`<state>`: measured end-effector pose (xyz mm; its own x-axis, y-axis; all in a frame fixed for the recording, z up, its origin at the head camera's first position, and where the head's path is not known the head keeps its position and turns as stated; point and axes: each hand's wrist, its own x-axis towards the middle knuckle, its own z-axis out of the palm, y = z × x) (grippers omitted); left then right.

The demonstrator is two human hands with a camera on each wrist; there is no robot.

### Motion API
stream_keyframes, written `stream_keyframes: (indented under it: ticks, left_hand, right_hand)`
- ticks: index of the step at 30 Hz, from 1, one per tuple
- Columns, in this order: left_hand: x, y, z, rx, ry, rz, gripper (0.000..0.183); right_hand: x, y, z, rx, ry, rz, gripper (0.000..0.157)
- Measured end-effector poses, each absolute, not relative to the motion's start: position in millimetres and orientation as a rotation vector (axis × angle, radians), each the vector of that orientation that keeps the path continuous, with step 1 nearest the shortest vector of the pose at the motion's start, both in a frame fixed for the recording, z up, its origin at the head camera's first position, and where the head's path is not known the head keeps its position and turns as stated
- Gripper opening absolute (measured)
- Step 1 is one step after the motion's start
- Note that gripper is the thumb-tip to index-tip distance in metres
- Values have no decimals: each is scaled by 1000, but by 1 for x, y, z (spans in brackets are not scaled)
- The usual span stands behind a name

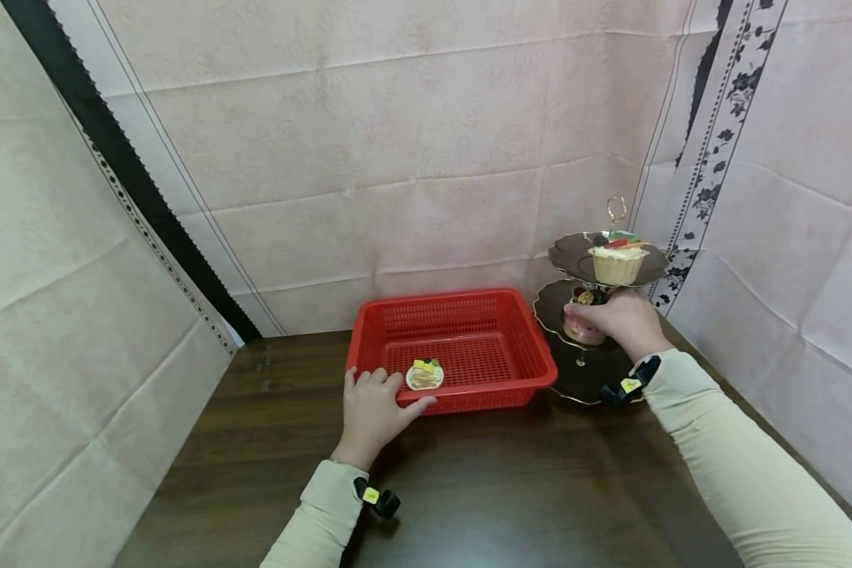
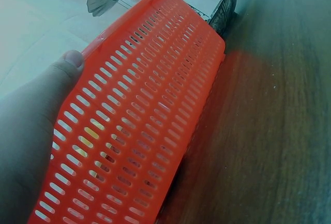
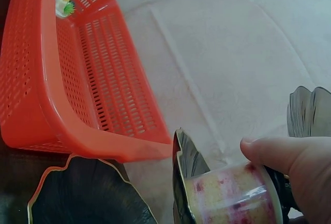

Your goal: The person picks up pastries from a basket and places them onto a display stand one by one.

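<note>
My left hand (image 1: 372,414) grips the front left corner of a red plastic basket (image 1: 539,371), its thumb outside the rim. Inside the basket, near that hand, lies a small white round dessert (image 1: 424,377) with yellow pieces on top. On the right, a dark tiered cake stand (image 1: 568,246) with gold scalloped edges stands beside the basket. My right hand (image 1: 628,319) reaches under its top tier and holds a small pink-and-cream cake cup (image 3: 232,195) at the middle tier. Some of its fingers are hidden. A cupcake (image 1: 618,266) with fruit sits on the top tier.
The brown wooden table (image 1: 483,489) extends in front of the basket. Pale patterned cloth (image 1: 412,158) hangs behind and on both sides, close to the stand. The stand's wide bottom tier (image 1: 589,379) lies close to the basket's right side.
</note>
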<state>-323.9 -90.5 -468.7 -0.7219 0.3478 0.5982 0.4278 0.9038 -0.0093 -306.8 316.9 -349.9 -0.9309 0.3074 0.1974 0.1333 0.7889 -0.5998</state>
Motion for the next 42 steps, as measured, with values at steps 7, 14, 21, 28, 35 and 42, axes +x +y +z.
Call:
stream_keyframes:
  ticks: [7,14,21,28,35,42]
  left_hand:
    - [-324,-90,-468,-553,-2451,-183,69]
    - [-324,-91,-469,-551,-2454,-178,70]
    - [-324,-90,-469,-555,-2456,-182,70]
    - [-325,-92,-470,-551,-2458,-187,69]
    - [-325,-94,-471,-555,-2453,-180,69]
    - [-325,-92,-471,-555,-2457,-194,69]
  right_hand:
    - [-307,316,-352,-326,-2686,852,94]
    - [-306,316,-357,-297,-2674,759,98]
    - [-296,315,-362,-277,-2613,744,101]
    - [-278,304,-373,-346,-2558,748,96]
    - [-267,279,-381,-314,-2487,702,76]
    - [-275,241,-383,-121,-2573,695,63]
